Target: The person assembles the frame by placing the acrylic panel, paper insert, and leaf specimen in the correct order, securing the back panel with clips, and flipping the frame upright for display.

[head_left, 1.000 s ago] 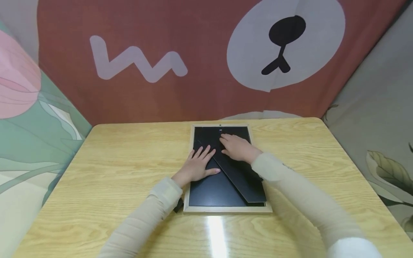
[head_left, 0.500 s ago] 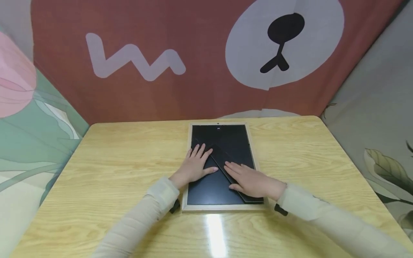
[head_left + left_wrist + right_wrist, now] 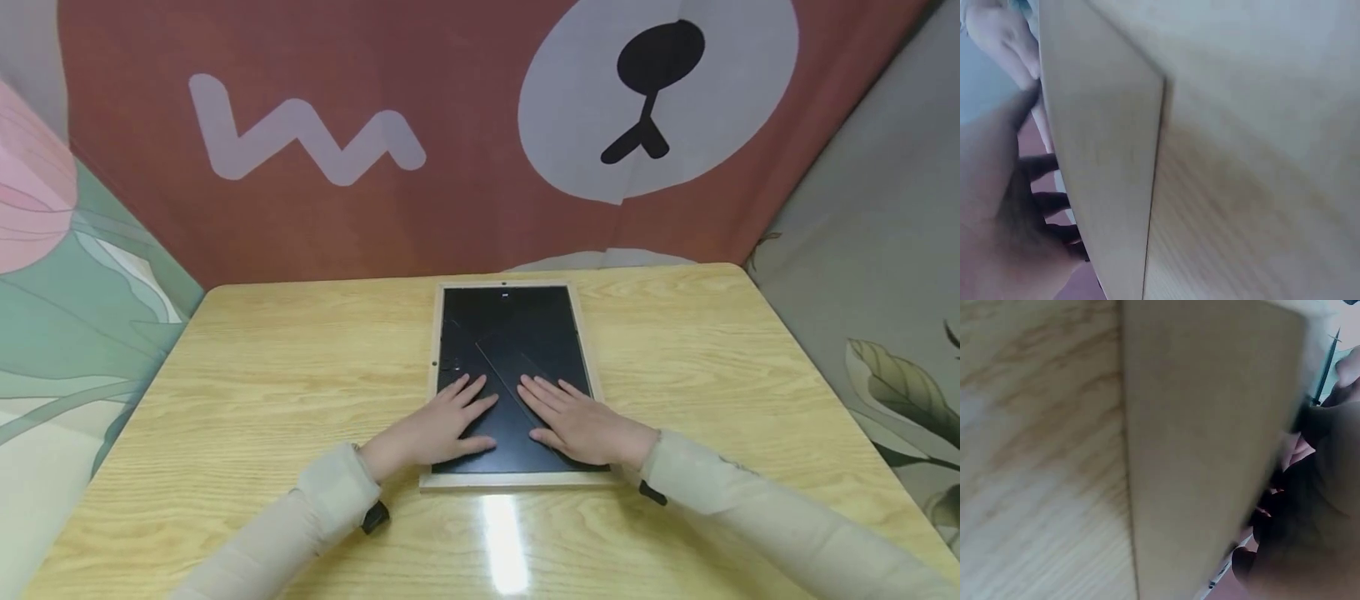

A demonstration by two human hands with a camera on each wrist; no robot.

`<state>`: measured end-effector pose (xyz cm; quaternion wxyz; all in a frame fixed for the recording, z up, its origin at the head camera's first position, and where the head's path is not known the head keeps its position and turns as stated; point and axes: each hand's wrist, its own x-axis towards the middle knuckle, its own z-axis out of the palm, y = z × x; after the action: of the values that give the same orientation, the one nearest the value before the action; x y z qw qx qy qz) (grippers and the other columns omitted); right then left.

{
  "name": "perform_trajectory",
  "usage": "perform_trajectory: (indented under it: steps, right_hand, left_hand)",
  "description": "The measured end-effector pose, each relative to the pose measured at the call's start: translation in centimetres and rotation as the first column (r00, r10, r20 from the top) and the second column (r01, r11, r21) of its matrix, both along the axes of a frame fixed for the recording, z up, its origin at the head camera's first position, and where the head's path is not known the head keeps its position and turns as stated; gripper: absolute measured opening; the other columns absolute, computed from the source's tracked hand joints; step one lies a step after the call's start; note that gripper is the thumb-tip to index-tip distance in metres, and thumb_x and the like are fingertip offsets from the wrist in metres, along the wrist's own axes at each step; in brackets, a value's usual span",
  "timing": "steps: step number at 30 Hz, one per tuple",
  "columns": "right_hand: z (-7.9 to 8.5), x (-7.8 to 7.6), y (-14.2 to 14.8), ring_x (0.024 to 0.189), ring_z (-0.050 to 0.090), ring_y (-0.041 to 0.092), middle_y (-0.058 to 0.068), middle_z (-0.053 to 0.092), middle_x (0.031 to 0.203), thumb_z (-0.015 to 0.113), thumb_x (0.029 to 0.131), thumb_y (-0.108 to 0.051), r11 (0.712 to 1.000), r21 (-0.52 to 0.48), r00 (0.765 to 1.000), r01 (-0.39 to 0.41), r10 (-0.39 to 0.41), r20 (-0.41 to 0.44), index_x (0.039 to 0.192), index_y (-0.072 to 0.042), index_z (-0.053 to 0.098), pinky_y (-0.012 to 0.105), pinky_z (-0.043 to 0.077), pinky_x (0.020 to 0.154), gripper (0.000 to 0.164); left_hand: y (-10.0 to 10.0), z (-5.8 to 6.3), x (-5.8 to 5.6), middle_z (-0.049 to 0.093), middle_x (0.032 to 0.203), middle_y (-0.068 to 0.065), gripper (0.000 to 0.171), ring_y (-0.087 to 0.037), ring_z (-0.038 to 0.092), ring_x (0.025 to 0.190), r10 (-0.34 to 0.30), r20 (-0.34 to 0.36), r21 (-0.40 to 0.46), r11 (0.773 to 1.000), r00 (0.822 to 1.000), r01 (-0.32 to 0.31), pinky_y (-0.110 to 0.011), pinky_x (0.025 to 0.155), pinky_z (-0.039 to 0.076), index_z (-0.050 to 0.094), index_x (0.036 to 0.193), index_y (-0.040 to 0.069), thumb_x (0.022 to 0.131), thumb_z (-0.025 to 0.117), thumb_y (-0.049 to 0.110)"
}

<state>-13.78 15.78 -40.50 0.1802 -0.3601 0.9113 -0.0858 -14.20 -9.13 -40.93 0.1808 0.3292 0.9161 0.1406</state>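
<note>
A picture frame with a pale wood border (image 3: 495,481) lies back side up on the table, its black backing board (image 3: 525,312) facing me. A black stand flap (image 3: 498,354) runs slantwise across the backing. My left hand (image 3: 446,425) rests flat on the lower left of the board, fingers spread. On the flap's lower right part lies my right hand (image 3: 577,421), its fingers straight and pressed down. The left wrist view has the frame's wooden side (image 3: 1107,150) close by, with the left hand's fingers over its edge. The right wrist view is partly blurred.
The frame stands on a light wood-grain table (image 3: 300,358) near its back edge. Behind it hangs a reddish-brown cloth (image 3: 337,225) with a cartoon face. Printed leafy cloths (image 3: 900,400) border the sides.
The right hand has moved from the upper part of the flap down to its lower part, and the flap now lies flatter. My left hand has slid down and slightly left.
</note>
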Motion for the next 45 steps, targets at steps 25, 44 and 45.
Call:
perform_trajectory:
  steps: [25,44,45]
  right_hand:
    - [-1.6,-0.4,1.1,0.149,0.015,0.029,0.010,0.013,0.162,0.035,0.103,-0.042,0.994,-0.097,0.996,-0.046,0.038,-0.079,0.153,-0.009,0.016,0.053,0.018,0.120,0.063]
    - [-1.6,-0.2,2.1,0.150,0.012,0.026,0.008,0.010,0.162,0.039,0.100,-0.049,0.998,-0.025,0.996,-0.050,0.048,-0.078,0.154,-0.010,0.015,0.048,0.018,0.122,0.070]
    - [-1.5,-0.2,2.2,0.150,0.013,0.026,0.008,0.010,0.162,0.040,0.100,-0.049,0.998,-0.030,0.996,-0.050,0.047,-0.079,0.154,-0.010,0.015,0.049,0.018,0.122,0.071]
  left_hand:
    - [1.9,0.8,4.5,0.051,0.143,0.004,0.038,-0.015,0.047,0.133,-0.412,-0.331,-0.156,0.911,0.849,0.381,-0.033,0.111,0.041,0.053,0.137,0.024,0.103,0.040,0.036]
    - [4.5,-0.8,2.8,-0.010,0.162,-0.008,0.102,-0.033,-0.008,0.149,0.067,-0.024,-0.083,0.994,0.997,-0.068,-0.063,0.119,0.006,0.002,0.155,0.019,0.082,0.044,0.077]
    - [4.5,-0.9,2.8,-0.012,0.161,-0.007,0.102,-0.032,-0.009,0.149,0.067,-0.011,-0.084,0.994,0.998,-0.068,-0.064,0.118,0.004,0.001,0.155,0.019,0.082,0.043,0.077]
